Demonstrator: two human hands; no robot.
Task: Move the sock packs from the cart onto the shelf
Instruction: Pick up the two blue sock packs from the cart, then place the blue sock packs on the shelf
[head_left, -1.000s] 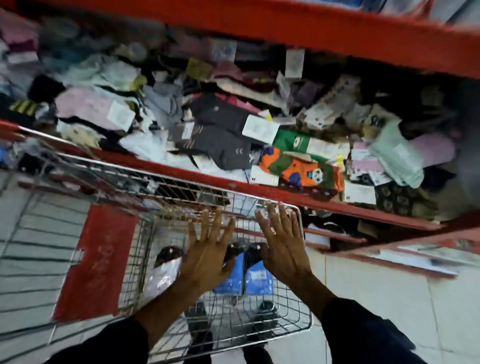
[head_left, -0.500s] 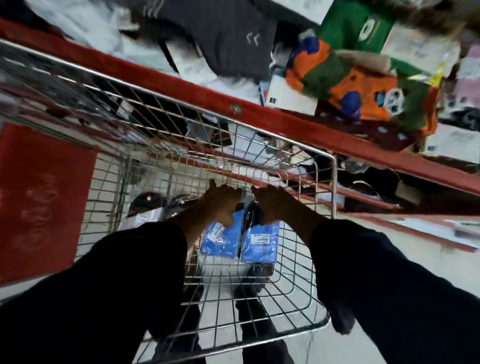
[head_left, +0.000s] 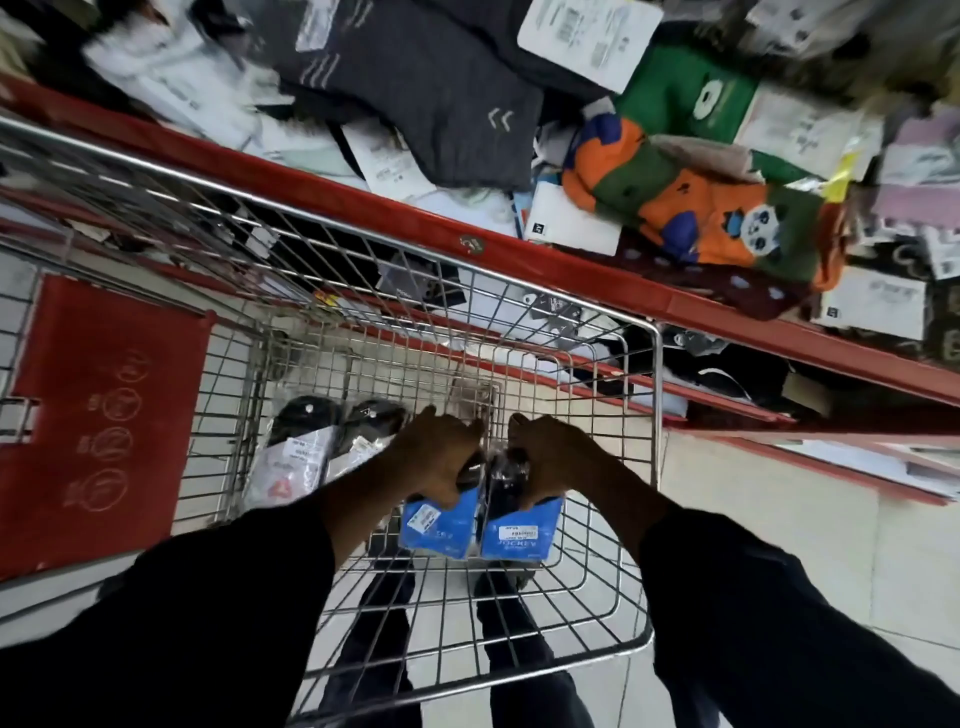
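Down inside the silver wire cart (head_left: 655, 415), near its front wall, my left hand (head_left: 439, 460) and right hand (head_left: 550, 460) each clamp one blue-labelled black sock pack (head_left: 435, 527).

Shiny wire-metal cart (head_left: 655, 415), glossy plastic-wrapped sock packs (head_left: 478, 530) — knitted cloth socks (head_left: 701, 213) on the red-painted metal shelf (head_left: 363, 208).

Both arms in dark sleeves reach forward toward 12 o'clock. The left hand (head_left: 439, 457) and the right hand (head_left: 548, 457) are side by side, knuckles up, fingers curled closed in a grip.
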